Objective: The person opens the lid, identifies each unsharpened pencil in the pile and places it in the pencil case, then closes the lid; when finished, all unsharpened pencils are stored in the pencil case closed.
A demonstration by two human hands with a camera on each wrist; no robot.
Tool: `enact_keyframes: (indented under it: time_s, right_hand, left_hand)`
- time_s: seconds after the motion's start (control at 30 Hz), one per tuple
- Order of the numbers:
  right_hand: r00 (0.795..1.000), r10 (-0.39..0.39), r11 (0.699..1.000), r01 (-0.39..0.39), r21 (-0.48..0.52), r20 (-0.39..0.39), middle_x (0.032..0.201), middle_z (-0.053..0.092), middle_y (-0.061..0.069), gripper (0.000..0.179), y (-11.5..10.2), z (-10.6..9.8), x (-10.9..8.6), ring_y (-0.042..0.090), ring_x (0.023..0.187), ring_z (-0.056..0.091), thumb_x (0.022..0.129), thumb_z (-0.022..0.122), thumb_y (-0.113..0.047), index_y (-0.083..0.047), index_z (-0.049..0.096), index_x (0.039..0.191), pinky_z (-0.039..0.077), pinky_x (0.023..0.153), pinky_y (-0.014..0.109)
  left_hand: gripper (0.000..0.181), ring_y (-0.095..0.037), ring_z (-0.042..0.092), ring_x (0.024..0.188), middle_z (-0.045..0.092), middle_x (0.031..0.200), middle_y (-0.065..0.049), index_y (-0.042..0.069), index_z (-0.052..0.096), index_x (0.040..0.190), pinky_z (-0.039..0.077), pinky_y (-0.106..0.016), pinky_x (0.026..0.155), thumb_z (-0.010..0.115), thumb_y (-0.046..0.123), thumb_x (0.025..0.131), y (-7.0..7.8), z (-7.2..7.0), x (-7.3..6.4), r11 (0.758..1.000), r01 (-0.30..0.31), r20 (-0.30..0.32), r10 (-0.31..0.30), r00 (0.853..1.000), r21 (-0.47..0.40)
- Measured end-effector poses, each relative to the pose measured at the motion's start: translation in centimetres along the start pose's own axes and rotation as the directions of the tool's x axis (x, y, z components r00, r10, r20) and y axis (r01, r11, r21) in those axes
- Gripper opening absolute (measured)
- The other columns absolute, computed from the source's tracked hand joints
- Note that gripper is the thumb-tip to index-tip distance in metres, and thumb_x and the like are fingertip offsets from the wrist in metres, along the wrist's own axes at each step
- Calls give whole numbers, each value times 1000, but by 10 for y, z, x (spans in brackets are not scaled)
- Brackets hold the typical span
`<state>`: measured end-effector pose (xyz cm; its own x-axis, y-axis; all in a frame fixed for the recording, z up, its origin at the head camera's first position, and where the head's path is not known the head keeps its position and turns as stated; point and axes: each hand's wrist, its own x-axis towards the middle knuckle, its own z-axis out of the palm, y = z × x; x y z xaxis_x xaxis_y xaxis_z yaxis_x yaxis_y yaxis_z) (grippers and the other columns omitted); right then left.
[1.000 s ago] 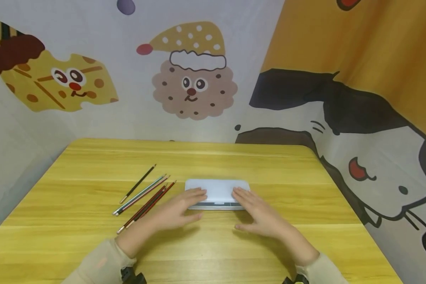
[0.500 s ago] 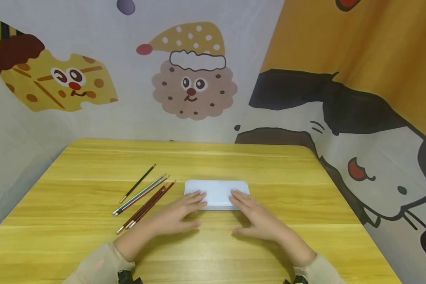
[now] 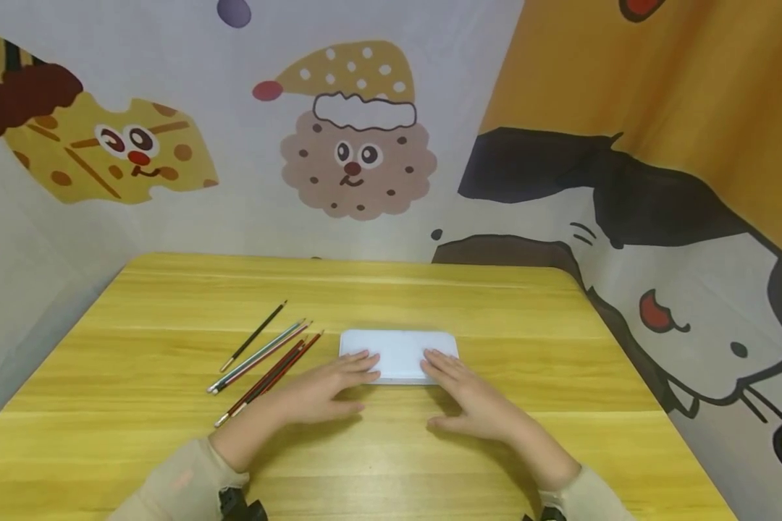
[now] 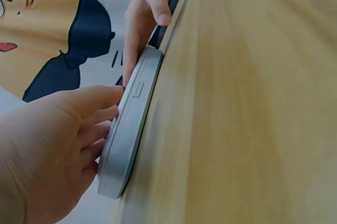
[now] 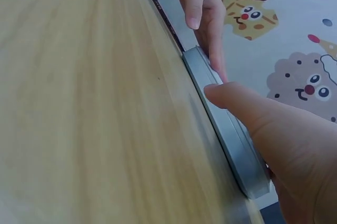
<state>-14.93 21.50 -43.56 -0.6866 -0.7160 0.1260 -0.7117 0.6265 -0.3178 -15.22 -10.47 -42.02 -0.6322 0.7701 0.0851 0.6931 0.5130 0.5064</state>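
Observation:
A white, flat pencil case lies on the table with its lid down, and the small front latch shows in the left wrist view on the case's side. My left hand rests its straight fingers on the left part of the lid. On the right part of the lid lie the fingers of my right hand, also extended. Both thumbs stand apart from the other fingers, in front of the case. Neither hand curls round it.
Left of the case several pencils lie slanted on the wooden table, some dark red, one black, one pale green. Behind the table's far edge hangs a cloth printed with cartoon figures.
The lid of the pencil case, slightly raised at the front one second ago, has come down flat under both hands. Over the last half second the hands have hardly moved.

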Motion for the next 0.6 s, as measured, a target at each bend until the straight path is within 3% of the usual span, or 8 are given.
enact_keyframes:
  time_s: [0.37, 0.6]
  right_hand:
    - [1000, 14, 1000, -14, 28, -16, 156, 24, 6, 80, 3, -4, 0, 24, 141, 21, 87, 66, -49, -9, 35, 149, 22, 110, 46]
    - [995, 1, 999, 4, 44, -96, 148, 38, 10, 63, 4, -25, -7, 30, 133, 36, 89, 69, -29, -7, 45, 143, 31, 105, 49]
  left_hand:
    - [53, -26, 20, 141, 29, 153, -6, 6, 49, 140, 20, -46, 111, 60, 32, 95, 3, -3, 3, 1000, 18, -5, -18, 1000, -6]
    - [47, -26, 31, 137, 41, 147, -9, 9, 53, 137, 28, -45, 108, 59, 31, 96, 5, -19, -12, 998, 67, -56, -67, 996, -6]
